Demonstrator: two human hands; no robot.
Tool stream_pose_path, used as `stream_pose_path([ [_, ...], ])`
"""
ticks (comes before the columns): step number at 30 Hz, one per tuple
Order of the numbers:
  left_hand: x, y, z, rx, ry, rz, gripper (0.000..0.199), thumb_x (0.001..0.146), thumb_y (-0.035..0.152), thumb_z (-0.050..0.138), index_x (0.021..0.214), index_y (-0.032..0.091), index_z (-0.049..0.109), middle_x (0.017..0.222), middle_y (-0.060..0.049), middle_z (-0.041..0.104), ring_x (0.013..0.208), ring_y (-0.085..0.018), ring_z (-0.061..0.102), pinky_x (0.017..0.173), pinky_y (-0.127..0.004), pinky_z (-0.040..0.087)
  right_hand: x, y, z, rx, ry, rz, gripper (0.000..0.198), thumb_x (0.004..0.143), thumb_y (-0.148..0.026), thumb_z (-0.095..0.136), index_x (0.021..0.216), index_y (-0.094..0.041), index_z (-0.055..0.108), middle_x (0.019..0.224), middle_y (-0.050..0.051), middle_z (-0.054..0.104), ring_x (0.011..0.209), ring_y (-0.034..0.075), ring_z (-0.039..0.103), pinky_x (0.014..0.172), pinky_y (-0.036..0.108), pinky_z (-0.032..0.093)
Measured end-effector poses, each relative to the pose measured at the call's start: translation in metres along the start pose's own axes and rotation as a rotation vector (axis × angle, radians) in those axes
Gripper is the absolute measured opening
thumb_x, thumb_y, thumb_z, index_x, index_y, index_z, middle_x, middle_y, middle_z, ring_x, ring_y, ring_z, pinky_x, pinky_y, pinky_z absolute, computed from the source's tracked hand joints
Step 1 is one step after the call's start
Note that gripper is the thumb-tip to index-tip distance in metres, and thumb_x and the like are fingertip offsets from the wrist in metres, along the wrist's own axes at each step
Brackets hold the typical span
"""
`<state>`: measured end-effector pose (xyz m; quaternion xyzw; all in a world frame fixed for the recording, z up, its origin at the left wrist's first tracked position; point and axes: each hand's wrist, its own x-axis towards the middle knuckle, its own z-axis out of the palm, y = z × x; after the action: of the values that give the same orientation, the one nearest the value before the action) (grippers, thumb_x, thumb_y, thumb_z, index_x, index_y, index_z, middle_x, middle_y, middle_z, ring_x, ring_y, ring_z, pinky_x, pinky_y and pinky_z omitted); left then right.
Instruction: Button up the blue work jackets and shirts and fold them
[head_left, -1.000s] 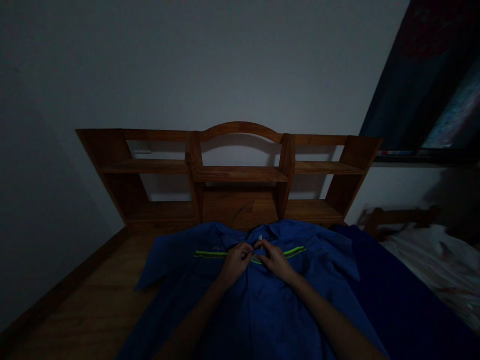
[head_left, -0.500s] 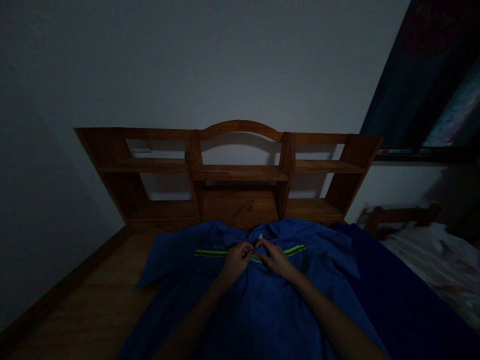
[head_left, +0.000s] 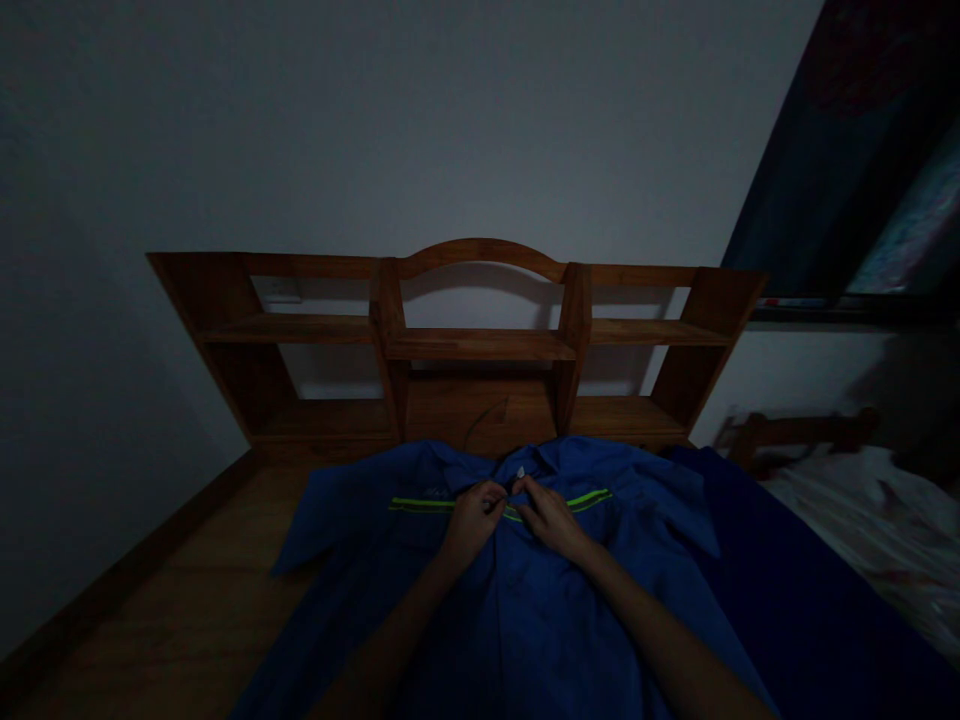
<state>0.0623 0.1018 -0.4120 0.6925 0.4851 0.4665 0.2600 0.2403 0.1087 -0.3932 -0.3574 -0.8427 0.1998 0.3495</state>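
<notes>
A blue short-sleeved shirt (head_left: pixel 555 620) with yellow-green chest stripes lies spread out, its collar toward the wooden shelf unit. Just below the collar, my left hand (head_left: pixel 474 512) pinches the shirt's front edge with bent fingers. Close beside it, my right hand (head_left: pixel 550 515) grips the opposite front edge between thumb and fingers. The fingertips nearly meet at the middle of the shirt front. Any button between them is too small and dark to make out. A small white label (head_left: pixel 520 472) shows inside the collar.
Behind the shirt stands a wooden shelf unit (head_left: pixel 480 345) against a pale wall (head_left: pixel 465 120). Bare wooden boards (head_left: pixel 195 590) show at left. Dark blue cloth (head_left: pixel 795 590) lies at right, with a whitish crumpled sheet (head_left: pixel 885 520) beyond. The room is dim.
Both hands stay at the same place on the shirt front. Only the fingertips have shifted slightly.
</notes>
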Motion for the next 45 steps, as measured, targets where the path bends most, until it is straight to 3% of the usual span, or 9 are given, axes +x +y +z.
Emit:
stream_pose_path([
  [8, 0.004, -0.016, -0.005, -0.095, -0.121, -0.099, 0.023, 0.068, 0.024, 0.067, 0.089, 0.016, 0.063, 0.086, -0.005, 0.066, 0.080, -0.016, 0.062, 0.074, -0.026, 0.049, 0.001, 0.006, 0.003, 0.014, 0.006, 0.015, 0.026, 0.080, -0.010, 0.048, 0.103, -0.022, 0.051, 0.099, 0.002, 0.061, 0.093, 0.015, 0.058, 0.083, 0.025, 0.041],
  [12, 0.003, -0.022, -0.003, -0.092, -0.065, -0.097, 0.023, 0.070, 0.029, 0.066, 0.088, 0.016, 0.064, 0.084, -0.005, 0.066, 0.079, -0.016, 0.063, 0.073, -0.026, 0.048, 0.001, 0.008, 0.004, 0.051, 0.029, 0.021, 0.025, 0.080, -0.012, 0.049, 0.103, -0.022, 0.051, 0.100, 0.002, 0.061, 0.095, 0.015, 0.057, 0.083, 0.025, 0.041],
  [26, -0.003, 0.009, 0.007, -0.158, -0.001, -0.086, 0.017, 0.078, 0.033, 0.055, 0.080, 0.016, 0.057, 0.071, 0.000, 0.062, 0.066, -0.012, 0.060, 0.061, -0.021, 0.045, 0.007, 0.006, 0.003, 0.027, 0.147, 0.038, 0.020, 0.080, -0.013, 0.048, 0.096, -0.020, 0.057, 0.095, 0.004, 0.061, 0.092, 0.016, 0.056, 0.085, 0.028, 0.041],
  [28, -0.004, 0.009, 0.008, -0.182, -0.044, -0.146, 0.022, 0.079, 0.038, 0.055, 0.081, 0.016, 0.054, 0.062, 0.003, 0.058, 0.052, -0.010, 0.055, 0.051, -0.019, 0.041, 0.007, 0.005, 0.002, 0.005, 0.170, 0.052, 0.017, 0.082, -0.015, 0.048, 0.094, -0.019, 0.058, 0.093, 0.004, 0.061, 0.090, 0.016, 0.056, 0.082, 0.028, 0.041],
  [31, -0.008, 0.009, 0.008, -0.243, -0.222, -0.266, 0.033, 0.080, 0.048, 0.052, 0.086, 0.016, 0.054, 0.051, 0.006, 0.050, 0.034, -0.007, 0.042, 0.038, -0.018, 0.031, 0.007, 0.007, 0.000, -0.033, 0.209, 0.071, 0.015, 0.084, -0.018, 0.047, 0.094, -0.019, 0.058, 0.092, 0.005, 0.060, 0.090, 0.017, 0.055, 0.082, 0.029, 0.041],
  [37, -0.014, 0.025, 0.000, -0.369, -0.540, -0.198, 0.039, 0.067, 0.047, 0.068, 0.082, 0.012, 0.062, 0.077, -0.002, 0.063, 0.067, -0.015, 0.058, 0.059, -0.023, 0.043, 0.007, 0.021, 0.002, -0.136, 0.263, 0.124, 0.019, 0.084, -0.015, 0.045, 0.097, -0.019, 0.058, 0.094, 0.005, 0.059, 0.090, 0.017, 0.055, 0.082, 0.028, 0.041],
  [41, -0.024, 0.038, -0.013, -0.397, -0.691, -0.141, 0.046, 0.063, 0.039, 0.074, 0.100, 0.015, 0.061, 0.092, -0.003, 0.065, 0.080, -0.018, 0.060, 0.071, -0.027, 0.045, 0.007, 0.026, 0.007, -0.211, 0.286, 0.129, 0.021, 0.084, -0.015, 0.044, 0.100, -0.018, 0.057, 0.097, 0.006, 0.058, 0.093, 0.018, 0.054, 0.083, 0.029, 0.041],
  [43, -0.029, 0.039, -0.018, -0.319, -0.657, -0.097, 0.045, 0.065, 0.035, 0.073, 0.104, 0.016, 0.060, 0.096, -0.003, 0.065, 0.084, -0.020, 0.059, 0.074, -0.027, 0.045, 0.008, 0.026, 0.008, -0.258, 0.287, 0.131, 0.021, 0.085, -0.015, 0.042, 0.100, -0.018, 0.056, 0.096, 0.006, 0.058, 0.091, 0.018, 0.055, 0.082, 0.028, 0.041],
  [45, -0.030, 0.036, -0.021, -0.153, -0.527, -0.047, 0.038, 0.067, 0.032, 0.071, 0.101, 0.017, 0.061, 0.096, -0.003, 0.064, 0.087, -0.021, 0.058, 0.075, -0.027, 0.044, 0.013, 0.027, 0.008, -0.304, 0.290, 0.144, 0.021, 0.086, -0.015, 0.041, 0.100, -0.018, 0.056, 0.096, 0.007, 0.058, 0.091, 0.018, 0.055, 0.081, 0.028, 0.042],
])
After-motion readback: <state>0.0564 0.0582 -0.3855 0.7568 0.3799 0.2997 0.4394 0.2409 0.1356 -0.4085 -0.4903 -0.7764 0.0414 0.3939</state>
